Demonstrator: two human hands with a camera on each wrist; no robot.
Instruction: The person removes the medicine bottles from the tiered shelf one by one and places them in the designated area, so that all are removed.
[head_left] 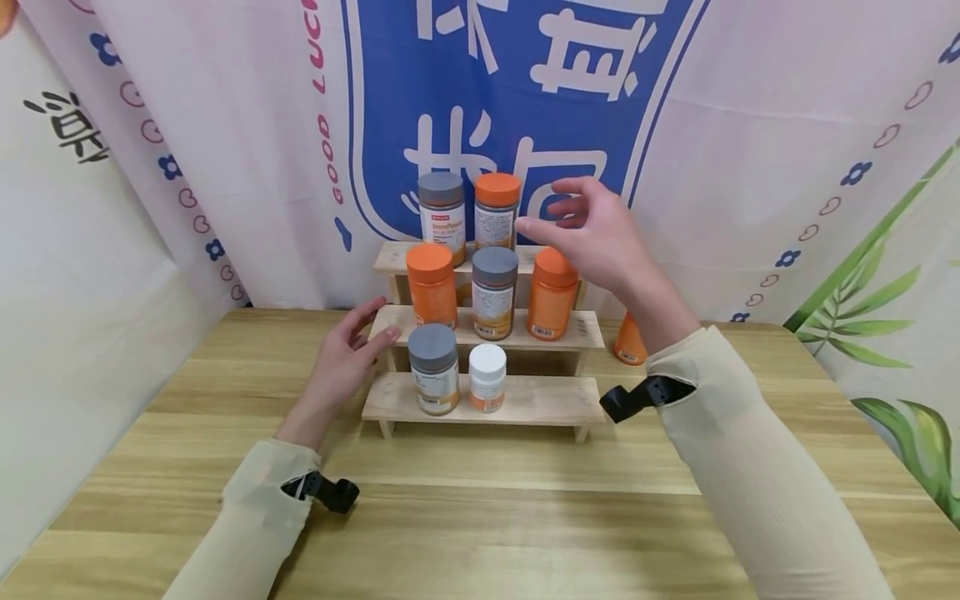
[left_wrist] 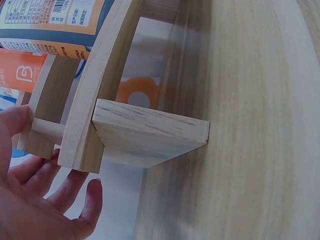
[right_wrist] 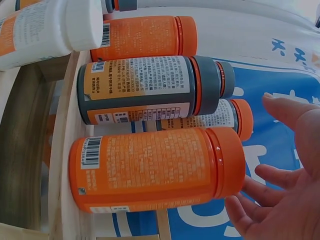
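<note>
A three-step wooden rack (head_left: 551, 400) holds several supplement bottles. At its left end my left hand (head_left: 341, 367) rests with fingers loosely extended; in the left wrist view the fingertips lie against the step ends. My right hand (head_left: 592, 237) hovers by the top step, thumb and fingers spread with nothing between them. Closest to its thumb stands an orange-lidded bottle (head_left: 497, 212), beside a grey-lidded bottle (head_left: 442, 221). Beneath the right hand, an orange bottle (right_wrist: 145, 170) occupies the middle step's right end. That step also bears a grey-lidded bottle (head_left: 493, 296) and another orange bottle (head_left: 431, 287).
On the lowest step stand a grey-lidded bottle (head_left: 435, 371) and a small white-lidded bottle (head_left: 487, 379). Another orange bottle (head_left: 631, 340) is on the wooden table (head_left: 480, 517) right of the rack, partly hidden by my right wrist. A printed curtain (head_left: 255, 125) hangs behind.
</note>
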